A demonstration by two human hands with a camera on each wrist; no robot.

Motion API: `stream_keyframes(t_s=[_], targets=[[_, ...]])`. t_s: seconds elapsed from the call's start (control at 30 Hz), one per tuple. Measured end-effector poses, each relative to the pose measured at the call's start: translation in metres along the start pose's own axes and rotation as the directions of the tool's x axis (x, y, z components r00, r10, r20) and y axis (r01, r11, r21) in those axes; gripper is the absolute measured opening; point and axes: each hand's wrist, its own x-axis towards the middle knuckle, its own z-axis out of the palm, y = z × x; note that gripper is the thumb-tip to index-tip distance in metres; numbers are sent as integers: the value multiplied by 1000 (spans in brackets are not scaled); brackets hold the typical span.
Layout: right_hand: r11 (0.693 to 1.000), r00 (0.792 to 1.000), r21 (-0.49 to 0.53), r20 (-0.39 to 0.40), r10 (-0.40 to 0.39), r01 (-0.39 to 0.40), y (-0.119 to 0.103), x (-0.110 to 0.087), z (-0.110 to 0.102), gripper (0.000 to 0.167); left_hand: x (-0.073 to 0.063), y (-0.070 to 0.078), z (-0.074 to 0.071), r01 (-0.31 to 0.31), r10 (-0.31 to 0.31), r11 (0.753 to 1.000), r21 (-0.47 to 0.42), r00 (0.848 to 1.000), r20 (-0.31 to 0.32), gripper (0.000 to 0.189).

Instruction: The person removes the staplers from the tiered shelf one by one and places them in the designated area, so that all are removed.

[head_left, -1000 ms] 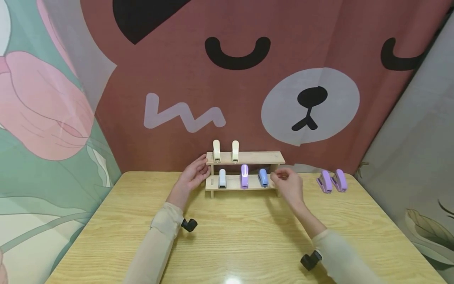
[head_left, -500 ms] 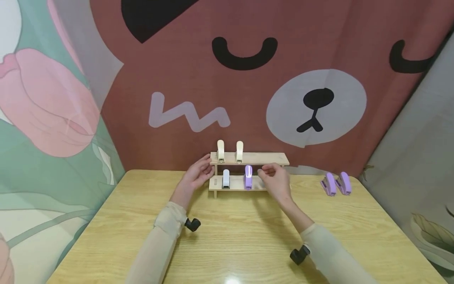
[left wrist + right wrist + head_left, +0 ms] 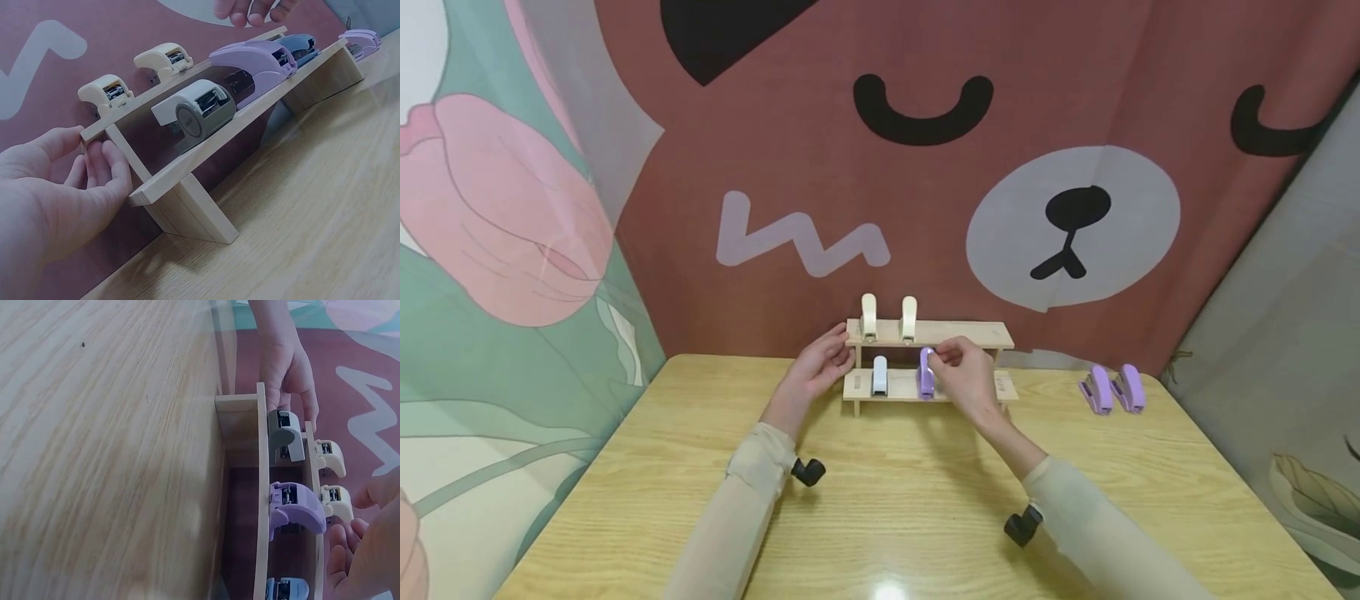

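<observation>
My left hand (image 3: 822,365) grips the left end of the upper board of a two-tier wooden rack (image 3: 212,156), as the left wrist view shows. Two cream staplers (image 3: 868,317) stand on that board. On the lower board are a white-and-grey stapler (image 3: 201,111), a purple stapler (image 3: 297,507) and a blue stapler (image 3: 300,47), the last hidden behind my right hand (image 3: 968,379) in the head view. That hand, fingers loosely bent and holding nothing, overlaps the purple stapler there. The left wrist view has its fingertips (image 3: 240,11) above the purple stapler.
Two more purple staplers (image 3: 1100,390) stand on the wooden table (image 3: 880,492) to the right of the rack. Behind the table hangs a reddish-brown curtain (image 3: 775,308) with a bear face. A patterned curtain (image 3: 1262,333) borders the right side.
My right hand has moved left along the lower board, from beside the blue stapler to the purple one. The left hand keeps its grip on the rack. The head view has shifted slightly.
</observation>
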Motion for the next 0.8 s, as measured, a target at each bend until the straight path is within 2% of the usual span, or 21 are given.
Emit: stream_keyframes(t_s=[0.27,0.8], targets=[[1000,1000,-17,-3,-13,13,-5,5,6,13,2,-1,-1,4,-5,1000,-28,999,-34,46],[999,1000,-51,9,-20,21,-8,21,18,16,2,1,0,7,-8,999,-45,999,-31,46]])
